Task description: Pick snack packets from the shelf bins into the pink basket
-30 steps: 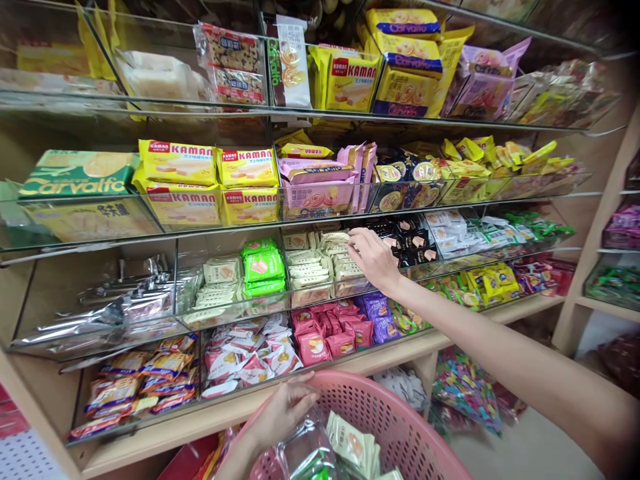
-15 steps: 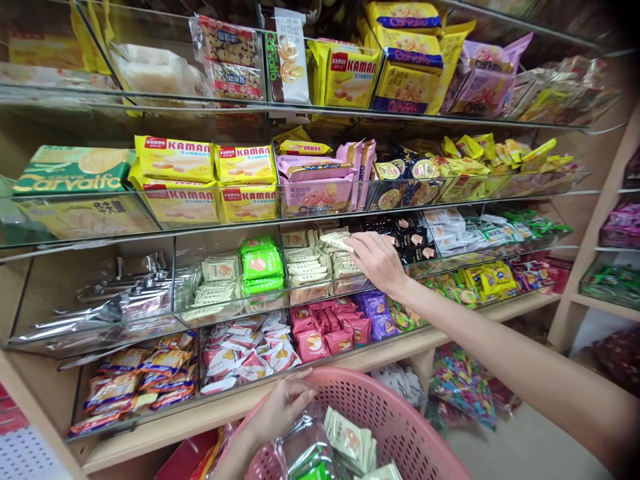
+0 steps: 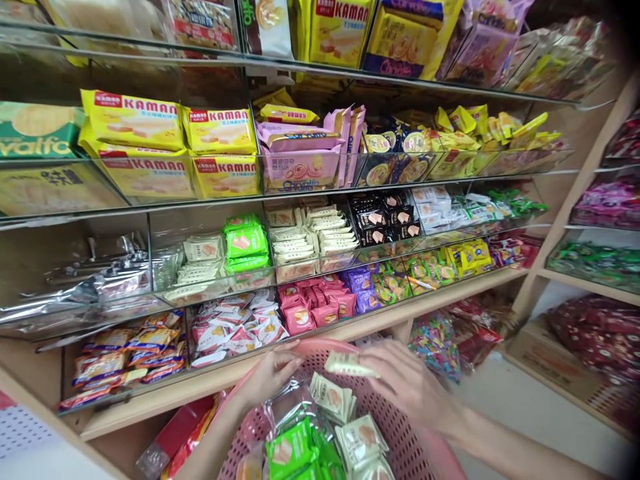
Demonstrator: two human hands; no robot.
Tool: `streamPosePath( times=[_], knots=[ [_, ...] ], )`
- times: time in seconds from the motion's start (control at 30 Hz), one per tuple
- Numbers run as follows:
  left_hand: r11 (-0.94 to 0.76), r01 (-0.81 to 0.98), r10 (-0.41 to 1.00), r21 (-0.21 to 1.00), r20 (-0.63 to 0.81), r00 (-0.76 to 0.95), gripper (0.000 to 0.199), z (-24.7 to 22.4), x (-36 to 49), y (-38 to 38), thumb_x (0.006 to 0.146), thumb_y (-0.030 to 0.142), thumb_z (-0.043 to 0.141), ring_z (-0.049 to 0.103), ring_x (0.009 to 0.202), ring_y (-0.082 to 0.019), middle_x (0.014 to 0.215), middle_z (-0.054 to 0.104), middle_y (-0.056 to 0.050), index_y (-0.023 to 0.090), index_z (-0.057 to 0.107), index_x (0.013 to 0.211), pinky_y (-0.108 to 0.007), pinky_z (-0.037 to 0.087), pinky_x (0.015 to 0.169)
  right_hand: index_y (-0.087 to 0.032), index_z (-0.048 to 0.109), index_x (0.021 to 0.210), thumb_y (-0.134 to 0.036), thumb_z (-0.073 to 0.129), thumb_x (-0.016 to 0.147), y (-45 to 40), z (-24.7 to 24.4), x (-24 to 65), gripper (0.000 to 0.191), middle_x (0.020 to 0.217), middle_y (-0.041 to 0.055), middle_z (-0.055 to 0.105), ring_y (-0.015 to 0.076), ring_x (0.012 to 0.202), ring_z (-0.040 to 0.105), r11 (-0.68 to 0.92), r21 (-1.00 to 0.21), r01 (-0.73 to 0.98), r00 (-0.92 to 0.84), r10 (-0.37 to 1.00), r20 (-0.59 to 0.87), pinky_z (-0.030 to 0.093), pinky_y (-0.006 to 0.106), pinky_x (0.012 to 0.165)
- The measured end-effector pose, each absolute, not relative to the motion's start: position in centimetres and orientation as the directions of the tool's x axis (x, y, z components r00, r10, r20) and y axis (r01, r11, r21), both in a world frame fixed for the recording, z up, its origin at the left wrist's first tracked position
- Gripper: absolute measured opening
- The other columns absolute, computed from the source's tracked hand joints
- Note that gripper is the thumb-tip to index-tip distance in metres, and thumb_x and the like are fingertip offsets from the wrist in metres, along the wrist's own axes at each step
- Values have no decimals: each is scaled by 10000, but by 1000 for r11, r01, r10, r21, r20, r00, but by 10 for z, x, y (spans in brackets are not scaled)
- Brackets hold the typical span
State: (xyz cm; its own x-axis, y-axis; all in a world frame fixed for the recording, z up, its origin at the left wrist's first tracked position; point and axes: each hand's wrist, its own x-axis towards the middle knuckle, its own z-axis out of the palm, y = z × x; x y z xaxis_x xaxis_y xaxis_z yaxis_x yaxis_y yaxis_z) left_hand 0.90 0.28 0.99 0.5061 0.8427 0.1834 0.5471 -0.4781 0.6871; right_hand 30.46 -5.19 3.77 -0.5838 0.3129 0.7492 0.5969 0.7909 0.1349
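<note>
"KAMAN" stood on yellow packs (image 3: 131, 128) — "valfo", cut off, on a green pack (image 3: 40, 128), "黄油曲奇" on a pink pack (image 3: 303, 172) — held cream packet's (image 3: 347, 365) print was blurred.

I record: curved pink basket (image 3: 323, 347), smooth perforated plastic; square green packets (image 3: 291, 448), glossy plastic film; long pale-brown shelf board (image 3: 150, 407), smooth, wood-like in finish.

Above my left hand (image 3: 273, 375) I see yellow, rectangular plastic-wrapped packs (image 3: 220, 137) — right of my right hand (image 3: 407, 381), a brown cardboard box (image 3: 553, 365).
</note>
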Motion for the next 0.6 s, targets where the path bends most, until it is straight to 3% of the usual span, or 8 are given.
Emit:
streamPosePath(
  times=[0.1, 0.23, 0.4, 0.6],
  knots=[
    [-488, 544, 837, 682, 189, 514, 459, 8, 9, 4, 926, 523, 419, 480, 1268, -270, 818, 710, -54, 191, 730, 867, -365, 339, 1073, -183, 551, 993, -69, 444, 882, -62, 3, 301, 191, 900, 36, 649, 188, 820, 610, 775, 145, 615, -682, 430, 592, 479, 344, 781],
    [-488, 563, 839, 668, 180, 513, 453, 8, 10, 4, 935, 501, 410, 463, 1289, -262, 838, 711, -62, 189, 723, 834, -349, 352, 1057, -192, 528, 903, -8, 536, 778, -52, -23, 293, 223, 870, 19, 633, 208, 795, 619, 682, 257, 684, -705, 529, 472, 490, 350, 746],
    [-462, 585, 858, 666, 168, 486, 471, 8, 10, 2, 933, 498, 411, 457, 1294, -253, 858, 715, -60, 187, 656, 679, -323, 353, 1047, -165, 526, 945, 5, 560, 753, -30, -29, 266, 259, 912, 57, 641, 224, 833, 627, 592, 386, 707, -700, 511, 499, 495, 343, 710],
    [-457, 576, 864, 678, 183, 470, 488, 9, 10, 1, 924, 519, 416, 486, 1264, -255, 732, 677, -53, 188, 625, 631, -308, 355, 1038, -159, 569, 990, -74, 553, 799, -20, -53, 235, 209, 941, 80, 668, 231, 874, 628, 570, 412, 711, -698, 499, 514, 498, 365, 746]
  ],
)
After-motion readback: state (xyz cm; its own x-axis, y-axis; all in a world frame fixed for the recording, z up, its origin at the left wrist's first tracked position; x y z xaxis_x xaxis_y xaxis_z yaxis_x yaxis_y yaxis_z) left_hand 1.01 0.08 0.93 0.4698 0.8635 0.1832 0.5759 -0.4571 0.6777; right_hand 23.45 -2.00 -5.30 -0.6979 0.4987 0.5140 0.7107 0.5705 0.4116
